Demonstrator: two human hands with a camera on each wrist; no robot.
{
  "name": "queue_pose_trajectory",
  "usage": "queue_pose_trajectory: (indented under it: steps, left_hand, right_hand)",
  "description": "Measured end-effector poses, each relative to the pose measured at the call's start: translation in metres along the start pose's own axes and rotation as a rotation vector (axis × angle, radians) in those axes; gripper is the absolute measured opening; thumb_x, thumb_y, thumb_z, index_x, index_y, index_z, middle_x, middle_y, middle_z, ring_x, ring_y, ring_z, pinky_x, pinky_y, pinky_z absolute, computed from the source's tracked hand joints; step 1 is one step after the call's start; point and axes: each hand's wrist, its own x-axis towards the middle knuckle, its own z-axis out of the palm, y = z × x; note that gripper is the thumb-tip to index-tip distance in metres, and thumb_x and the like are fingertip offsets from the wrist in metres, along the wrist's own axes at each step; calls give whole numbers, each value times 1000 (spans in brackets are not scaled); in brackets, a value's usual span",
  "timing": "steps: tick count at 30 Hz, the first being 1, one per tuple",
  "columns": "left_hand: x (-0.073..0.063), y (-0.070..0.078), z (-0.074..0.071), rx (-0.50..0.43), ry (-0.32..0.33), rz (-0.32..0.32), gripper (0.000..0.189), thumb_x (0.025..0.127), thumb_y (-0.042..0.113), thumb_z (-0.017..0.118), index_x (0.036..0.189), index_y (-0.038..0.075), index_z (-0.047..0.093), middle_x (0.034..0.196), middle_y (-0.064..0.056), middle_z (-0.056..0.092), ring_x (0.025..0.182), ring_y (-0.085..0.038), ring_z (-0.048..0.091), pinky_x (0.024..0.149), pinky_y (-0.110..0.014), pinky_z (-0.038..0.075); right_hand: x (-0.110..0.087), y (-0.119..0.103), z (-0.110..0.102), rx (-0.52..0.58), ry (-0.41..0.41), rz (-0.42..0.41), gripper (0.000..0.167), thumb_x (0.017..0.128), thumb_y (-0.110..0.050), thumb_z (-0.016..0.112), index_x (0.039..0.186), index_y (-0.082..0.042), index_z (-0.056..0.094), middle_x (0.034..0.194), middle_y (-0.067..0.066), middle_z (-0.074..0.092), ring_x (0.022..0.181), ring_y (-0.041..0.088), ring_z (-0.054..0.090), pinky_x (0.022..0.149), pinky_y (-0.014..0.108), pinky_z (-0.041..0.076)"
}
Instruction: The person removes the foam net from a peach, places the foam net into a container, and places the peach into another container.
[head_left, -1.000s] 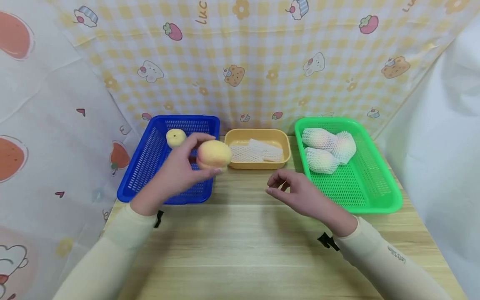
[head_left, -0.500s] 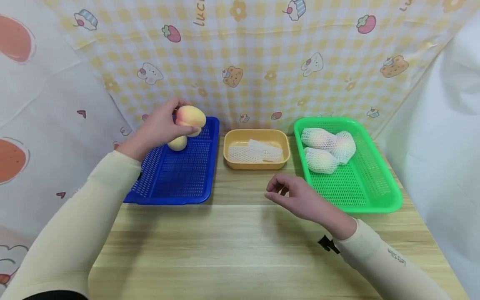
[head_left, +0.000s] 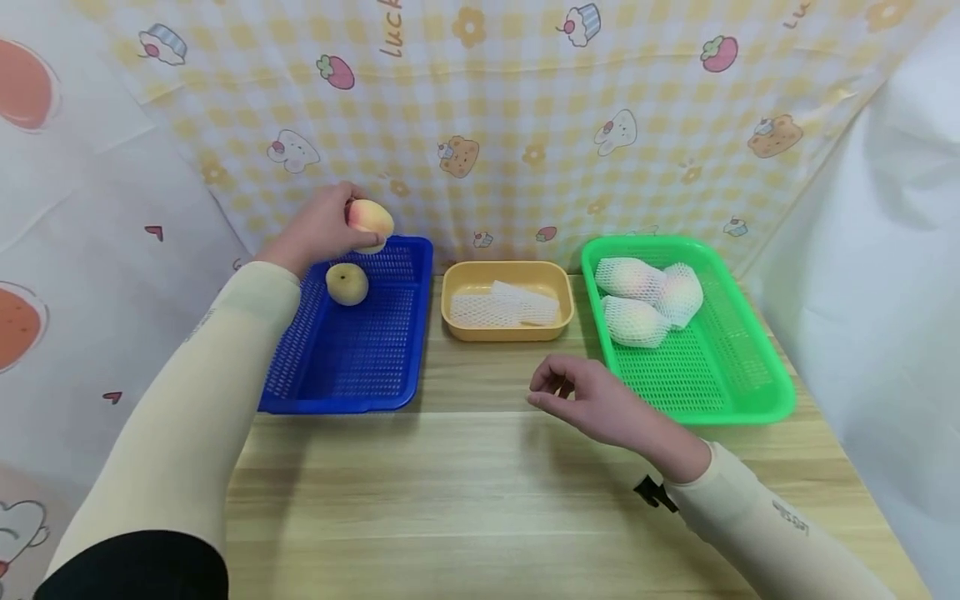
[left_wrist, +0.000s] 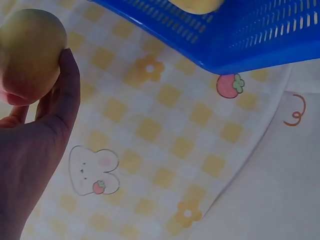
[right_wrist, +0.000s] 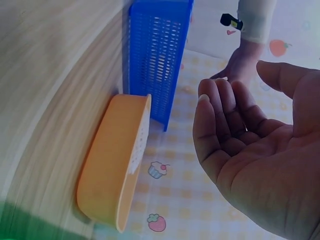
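My left hand (head_left: 321, 227) grips a yellow-and-pink peach (head_left: 372, 218) between thumb and fingers. It holds the fruit up above the back of the blue basket (head_left: 360, 354), and in the left wrist view the peach (left_wrist: 36, 55) sits at the upper left in the curled fingers. Below it in the basket lies one pale yellow fruit (head_left: 347, 284), its dark stem hollow turned upward. My right hand (head_left: 588, 400) hovers in front of the green basket (head_left: 705, 379), fingers loosely curled; the right wrist view shows nothing in its palm (right_wrist: 265, 175).
Between the two baskets stands a small orange-yellow tray (head_left: 507, 335) with white foam netting sleeves (head_left: 487, 309) in it. Three fruits in white netting (head_left: 636, 322) lie at the back left of the green basket. A checked cloth (head_left: 517, 108) hangs behind.
My left hand has carried the peach from near the tray leftward and up, over the back of the blue basket. My right hand has hardly moved.
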Motion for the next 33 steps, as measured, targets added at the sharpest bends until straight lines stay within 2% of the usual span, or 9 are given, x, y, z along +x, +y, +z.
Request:
queue_pose_trajectory:
  steps: [4, 7, 10, 14, 21, 25, 28, 33]
  left_hand:
    - [4, -6, 4, 89, -12, -4, 63, 95, 30, 86, 140, -3, 57, 128, -24, 61, 112, -39, 59, 97, -56, 49]
    - [5, -10, 13, 188, -51, -22, 64, 95, 34, 84, 140, -2, 57, 129, -25, 59, 114, -42, 57, 99, -59, 49]
    - [5, -11, 24, 239, -108, -51, 64, 96, 35, 82, 140, -2, 55, 131, -27, 57, 117, -45, 54, 101, -61, 47]
    - [9, -15, 39, 230, -145, -96, 63, 95, 33, 81, 139, -2, 52, 131, -28, 54, 117, -46, 51, 102, -62, 47]
    - [16, -31, 62, 222, -146, -128, 67, 94, 30, 84, 137, -5, 48, 128, -27, 57, 114, -46, 57, 101, -62, 49]
    - [21, -33, 75, 231, -171, -175, 73, 94, 32, 83, 145, -3, 45, 133, -26, 55, 116, -47, 57, 103, -64, 49]
    - [26, -35, 83, 276, -190, -195, 86, 93, 33, 81, 158, -4, 37, 145, -31, 50, 126, -52, 55, 109, -66, 46]
    - [29, -40, 91, 352, -179, -202, 102, 92, 37, 79, 168, -7, 27, 159, -40, 38, 141, -61, 45, 116, -72, 41]
  right_hand:
    - [0, 1, 1, -8, -5, -3, 7, 105, -24, 79, 106, -19, 74, 97, -7, 73, 94, 17, 68, 82, 33, 57]
    - [1, 2, 2, -4, -10, -6, 7, 106, -24, 79, 104, -19, 74, 96, -7, 73, 94, 17, 68, 82, 34, 57]
    - [0, 3, 3, 0, -19, -5, 7, 106, -24, 78, 103, -19, 74, 96, -8, 72, 93, 17, 68, 81, 34, 56]
    - [-1, 3, 4, 4, -34, -6, 7, 105, -25, 79, 103, -21, 74, 95, -8, 72, 93, 17, 68, 81, 34, 57]
    - [-2, 3, 4, -11, -61, -20, 6, 105, -24, 79, 105, -23, 73, 95, -9, 72, 92, 16, 67, 79, 32, 58]
    - [-3, 5, 3, -10, -50, -50, 6, 106, -22, 78, 105, -20, 73, 95, -8, 71, 91, 16, 67, 78, 32, 57]
    - [-4, 5, 2, -8, -55, -48, 6, 106, -23, 79, 105, -21, 73, 96, -9, 71, 91, 16, 67, 78, 32, 58]
    - [-5, 7, 1, -21, -64, -57, 7, 106, -26, 79, 105, -23, 73, 95, -10, 71, 91, 15, 67, 77, 32, 57]
